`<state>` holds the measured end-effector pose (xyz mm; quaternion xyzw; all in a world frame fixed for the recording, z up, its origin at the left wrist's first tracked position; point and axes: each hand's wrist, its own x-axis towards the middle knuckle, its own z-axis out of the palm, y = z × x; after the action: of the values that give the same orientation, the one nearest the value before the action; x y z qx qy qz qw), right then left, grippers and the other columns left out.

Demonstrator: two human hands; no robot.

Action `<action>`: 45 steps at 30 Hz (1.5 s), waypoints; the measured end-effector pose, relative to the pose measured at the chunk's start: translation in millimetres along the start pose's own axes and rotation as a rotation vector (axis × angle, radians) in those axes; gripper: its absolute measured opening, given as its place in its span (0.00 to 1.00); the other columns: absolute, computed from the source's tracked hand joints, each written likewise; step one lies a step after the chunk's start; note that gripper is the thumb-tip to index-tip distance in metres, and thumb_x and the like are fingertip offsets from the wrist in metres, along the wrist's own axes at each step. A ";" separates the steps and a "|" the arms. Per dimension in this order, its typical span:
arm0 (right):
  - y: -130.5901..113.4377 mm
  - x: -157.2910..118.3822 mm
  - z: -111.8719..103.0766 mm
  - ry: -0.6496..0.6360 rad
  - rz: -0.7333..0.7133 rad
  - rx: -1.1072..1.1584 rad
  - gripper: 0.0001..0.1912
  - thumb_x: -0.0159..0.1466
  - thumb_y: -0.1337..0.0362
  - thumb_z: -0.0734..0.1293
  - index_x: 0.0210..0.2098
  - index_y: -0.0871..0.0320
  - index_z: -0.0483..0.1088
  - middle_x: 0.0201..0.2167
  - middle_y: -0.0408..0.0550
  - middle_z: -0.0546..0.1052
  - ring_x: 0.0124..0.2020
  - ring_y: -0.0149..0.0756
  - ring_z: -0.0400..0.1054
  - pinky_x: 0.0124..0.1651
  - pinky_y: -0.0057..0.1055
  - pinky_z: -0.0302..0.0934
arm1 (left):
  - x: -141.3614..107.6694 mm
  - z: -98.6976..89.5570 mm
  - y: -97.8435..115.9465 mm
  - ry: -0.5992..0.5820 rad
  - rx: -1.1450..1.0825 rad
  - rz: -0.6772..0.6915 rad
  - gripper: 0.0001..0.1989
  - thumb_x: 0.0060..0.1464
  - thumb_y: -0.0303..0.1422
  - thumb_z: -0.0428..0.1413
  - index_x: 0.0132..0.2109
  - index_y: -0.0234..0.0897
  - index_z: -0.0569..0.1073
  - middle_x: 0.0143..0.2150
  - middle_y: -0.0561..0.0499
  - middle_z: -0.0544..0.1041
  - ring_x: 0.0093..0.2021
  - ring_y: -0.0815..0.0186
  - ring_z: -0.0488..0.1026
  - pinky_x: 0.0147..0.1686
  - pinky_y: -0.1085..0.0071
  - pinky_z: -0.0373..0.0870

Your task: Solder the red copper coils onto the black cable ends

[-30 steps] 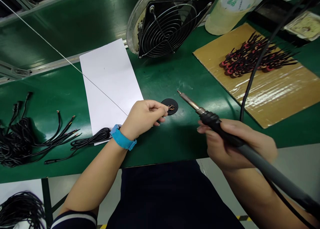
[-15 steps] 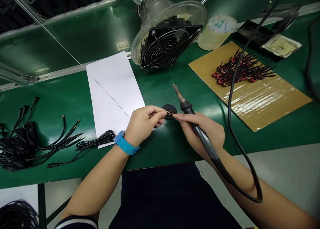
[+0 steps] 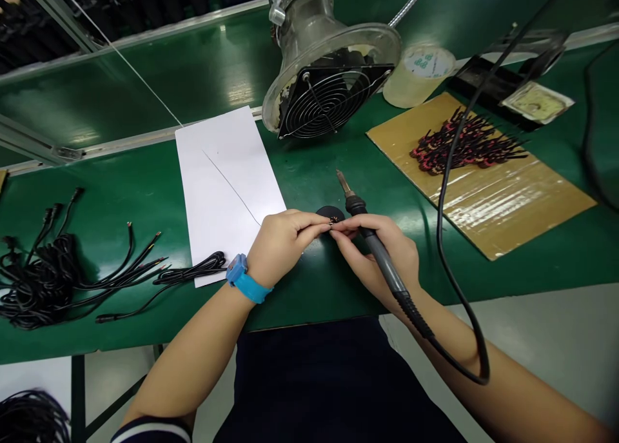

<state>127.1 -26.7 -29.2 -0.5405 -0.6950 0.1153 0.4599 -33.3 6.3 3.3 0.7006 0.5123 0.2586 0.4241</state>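
My left hand (image 3: pixel 285 240), with a blue watch (image 3: pixel 247 280) on its wrist, is closed in a pinch; what its fingertips hold is too small to make out. Its fingertips meet those of my right hand (image 3: pixel 380 246) at the near edge of a round black disc (image 3: pixel 330 212). Small copper-coloured pieces (image 3: pixel 334 219) show on the disc. A soldering iron (image 3: pixel 384 256) rests in my right hand, its tip pointing up and away from me. A thin wire (image 3: pixel 232 188) runs over the white sheet (image 3: pixel 217 153) towards my left hand.
A fume extractor (image 3: pixel 329 101) hangs above the bench. Rightward lie a brown board (image 3: pixel 522 204) with short black-and-red wires (image 3: pixel 464 143), a tape roll (image 3: pixel 418 75) and an iron stand (image 3: pixel 483 82). Black cables (image 3: pixel 46 275) are at left. The iron's cord (image 3: pixel 442 243) loops beside my right arm.
My right hand has moved left with the soldering iron, so its fingertips now meet my left hand's. My left fingertips have shifted slightly right. The whole view has shifted a little.
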 end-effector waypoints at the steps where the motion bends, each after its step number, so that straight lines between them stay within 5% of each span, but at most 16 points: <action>1: -0.2 0.2 0.5 0.000 0.008 0.012 0.10 0.55 0.70 0.69 0.36 0.56 0.67 0.32 0.40 0.75 0.29 0.25 0.71 0.34 0.21 0.68 | 0.1 -0.1 -1.5 0.002 0.045 0.046 0.09 0.56 0.32 0.54 0.41 0.40 0.78 0.40 0.51 0.79 0.40 0.66 0.75 0.43 0.72 0.71; 11: 1.7 2.8 2.3 -0.002 -0.027 0.007 0.12 0.56 0.70 0.69 0.38 0.55 0.65 0.32 0.41 0.75 0.31 0.27 0.71 0.33 0.23 0.68 | 2.6 2.1 -15.7 0.027 0.281 0.349 0.10 0.57 0.30 0.53 0.44 0.37 0.77 0.39 0.48 0.79 0.38 0.67 0.75 0.40 0.74 0.72; 20: 12.3 3.8 2.1 -0.039 -0.230 -0.059 0.13 0.59 0.72 0.66 0.41 0.51 0.64 0.33 0.41 0.74 0.33 0.30 0.69 0.36 0.29 0.66 | 1.2 1.7 -9.6 -0.001 0.347 0.340 0.11 0.59 0.30 0.51 0.45 0.38 0.76 0.37 0.49 0.78 0.37 0.69 0.74 0.38 0.75 0.71; 29: 11.4 5.7 -0.2 -0.039 -0.234 -0.063 0.13 0.59 0.72 0.65 0.42 0.52 0.63 0.31 0.41 0.73 0.34 0.31 0.67 0.37 0.30 0.65 | 1.8 4.4 -8.6 0.013 0.268 0.325 0.10 0.59 0.30 0.51 0.43 0.35 0.76 0.37 0.48 0.76 0.36 0.69 0.73 0.39 0.75 0.70; 35: 12.0 5.7 -0.6 -0.085 -0.227 -0.042 0.12 0.59 0.72 0.65 0.40 0.52 0.63 0.31 0.41 0.73 0.36 0.31 0.68 0.37 0.29 0.64 | 2.4 0.5 -2.1 -0.004 0.071 0.047 0.10 0.56 0.33 0.54 0.44 0.37 0.76 0.38 0.48 0.78 0.36 0.67 0.74 0.38 0.74 0.71; 41: 11.1 8.3 -0.2 -0.072 -0.190 -0.002 0.10 0.60 0.72 0.64 0.37 0.51 0.63 0.31 0.41 0.73 0.36 0.31 0.69 0.36 0.29 0.65 | 10.4 -7.0 10.3 -0.258 -0.189 -0.309 0.13 0.57 0.36 0.51 0.32 0.33 0.76 0.27 0.50 0.76 0.24 0.73 0.70 0.24 0.79 0.67; 45: 11.9 9.4 -0.3 -0.055 -0.172 -0.043 0.09 0.60 0.71 0.65 0.37 0.51 0.65 0.31 0.41 0.72 0.36 0.31 0.69 0.36 0.29 0.65 | 14.4 -1.7 14.3 -0.199 -0.341 -0.458 0.09 0.53 0.32 0.54 0.30 0.31 0.75 0.23 0.52 0.73 0.20 0.78 0.64 0.19 0.82 0.63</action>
<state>135.0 -14.1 -32.0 -0.4853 -0.7536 0.0751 0.4370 -22.6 18.7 15.5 0.5074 0.5623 0.1686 0.6308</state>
